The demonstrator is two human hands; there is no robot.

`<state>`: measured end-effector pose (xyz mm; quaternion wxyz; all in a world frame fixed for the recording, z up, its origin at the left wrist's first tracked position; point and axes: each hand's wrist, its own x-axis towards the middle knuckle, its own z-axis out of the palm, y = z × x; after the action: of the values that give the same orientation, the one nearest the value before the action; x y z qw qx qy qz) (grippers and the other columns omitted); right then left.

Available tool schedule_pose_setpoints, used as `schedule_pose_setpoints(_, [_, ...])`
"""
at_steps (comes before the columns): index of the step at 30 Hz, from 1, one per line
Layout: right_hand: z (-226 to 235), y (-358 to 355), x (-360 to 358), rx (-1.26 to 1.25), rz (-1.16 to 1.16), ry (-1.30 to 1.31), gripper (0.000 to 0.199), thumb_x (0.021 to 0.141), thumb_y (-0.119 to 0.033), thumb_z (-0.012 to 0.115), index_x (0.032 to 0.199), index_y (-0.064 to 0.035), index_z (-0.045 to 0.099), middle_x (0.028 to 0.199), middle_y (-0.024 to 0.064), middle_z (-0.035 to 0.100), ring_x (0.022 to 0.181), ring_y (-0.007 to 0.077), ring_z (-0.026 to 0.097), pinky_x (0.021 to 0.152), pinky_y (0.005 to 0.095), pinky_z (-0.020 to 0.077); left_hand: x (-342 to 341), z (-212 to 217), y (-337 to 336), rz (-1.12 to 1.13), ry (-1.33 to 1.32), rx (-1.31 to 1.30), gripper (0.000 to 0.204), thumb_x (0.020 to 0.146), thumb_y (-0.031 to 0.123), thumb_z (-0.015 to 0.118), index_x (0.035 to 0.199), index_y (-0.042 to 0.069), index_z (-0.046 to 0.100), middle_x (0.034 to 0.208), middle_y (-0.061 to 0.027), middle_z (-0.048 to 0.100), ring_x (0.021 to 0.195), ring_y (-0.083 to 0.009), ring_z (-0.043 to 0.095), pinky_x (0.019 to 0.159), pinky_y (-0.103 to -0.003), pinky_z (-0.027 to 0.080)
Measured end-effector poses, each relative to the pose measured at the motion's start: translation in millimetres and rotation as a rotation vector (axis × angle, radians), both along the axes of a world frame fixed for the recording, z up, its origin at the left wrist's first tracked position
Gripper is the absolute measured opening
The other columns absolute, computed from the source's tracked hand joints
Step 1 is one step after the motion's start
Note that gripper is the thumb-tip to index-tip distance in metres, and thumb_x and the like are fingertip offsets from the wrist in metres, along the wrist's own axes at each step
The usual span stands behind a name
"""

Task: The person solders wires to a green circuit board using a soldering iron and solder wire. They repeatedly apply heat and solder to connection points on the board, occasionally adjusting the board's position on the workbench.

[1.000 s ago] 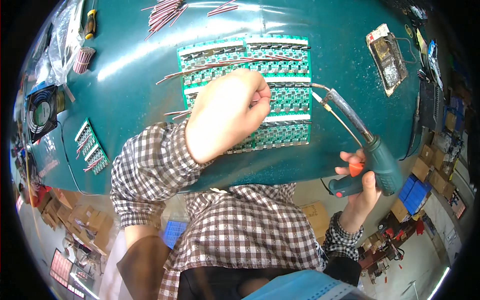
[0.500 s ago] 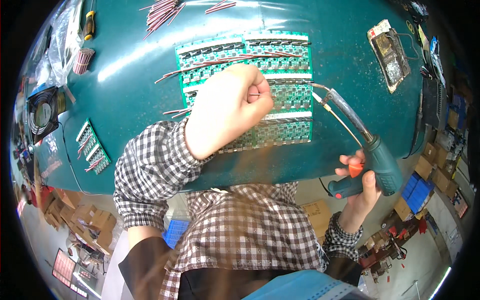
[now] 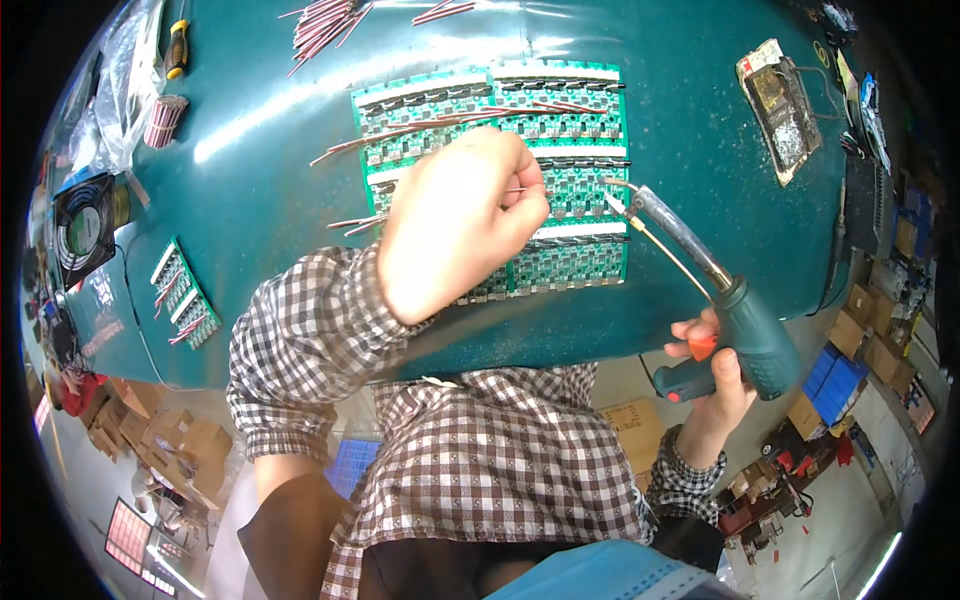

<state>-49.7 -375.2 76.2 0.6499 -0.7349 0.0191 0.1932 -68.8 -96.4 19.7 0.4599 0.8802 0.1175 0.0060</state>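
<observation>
A panel of green circuit boards (image 3: 585, 120) lies in the middle of a teal table (image 3: 250, 180), with thin red-and-silver wires across it. My left hand (image 3: 455, 225) rests on the panel, fingers pinched shut on one thin wire that points right. My right hand (image 3: 715, 385) grips a teal pistol-shaped soldering gun (image 3: 735, 320) with an orange trigger. Its metal barrel reaches up and left, and the tip sits just right of my left fingertips above the boards.
A bundle of loose wires (image 3: 325, 20) lies at the table's far edge, a screwdriver (image 3: 176, 50) and a small fan (image 3: 85, 225) at the left. A smaller green board strip (image 3: 185, 295) sits near the left front. A metal tray (image 3: 780, 110) lies at the right.
My left hand has shifted slightly up and right on the panel. The soldering gun keeps nearly the same pose, its tip still close to my fingers.
</observation>
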Motion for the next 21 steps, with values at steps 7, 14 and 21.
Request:
schedule_pose_setpoints(7, [-2.3,-0.2,-1.9,-0.057,0.038,-0.044,0.051,0.086,-0.033,0.066,0.109,0.0112,0.056,0.089,0.0162,0.064,0.079,0.0284,0.066,0.061,0.0343,0.0597,2.5,-6.3,-4.1,-0.014,-0.144,0.141,0.006,0.073,0.005,0.063,0.075,0.005,0.057,0.067,-0.007,0.054,0.061,-0.0216,0.056,0.058,-0.032,0.046])
schedule_pose_setpoints(14, [-3.2,1.4,-4.7,-0.054,0.048,-0.016,0.047,0.083,-0.028,0.068,0.108,0.0109,0.057,0.088,0.0159,0.063,0.08,0.0276,0.066,0.064,0.0354,0.0593,3.8,-7.6,-6.0,-0.029,-0.151,0.146,0.006,0.073,0.005,0.063,0.074,0.005,0.056,0.067,-0.0071,0.054,0.061,-0.0229,0.056,0.058,-0.033,0.046])
schedule_pose_setpoints(21, [1.4,8.2,-5.8,-0.04,0.045,0.024,0.033,0.081,-0.016,0.07,0.101,0.009,0.061,0.089,0.0161,0.064,0.081,0.0268,0.065,0.071,0.0371,0.0579,3.8,-10.6,-3.2,-0.028,-0.175,0.104,0.007,0.071,0.004,0.063,0.074,0.005,0.056,0.066,-0.0073,0.053,0.061,-0.023,0.056,0.058,-0.034,0.046])
